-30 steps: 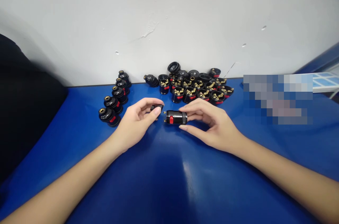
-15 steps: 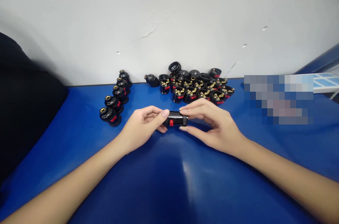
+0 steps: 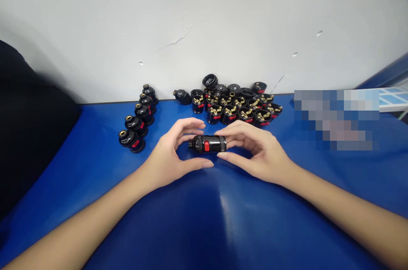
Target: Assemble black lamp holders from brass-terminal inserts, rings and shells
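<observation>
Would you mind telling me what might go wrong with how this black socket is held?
Only the right hand pinches the black socket, by one end, while the left hand curls open around the cap end, so it could slip free and roll across the blue table into the loose sockets behind.

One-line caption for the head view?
Right hand holds a black lamp socket sideways over the blue table, left hand cupped at its end; more sockets sit by the wall.
</observation>
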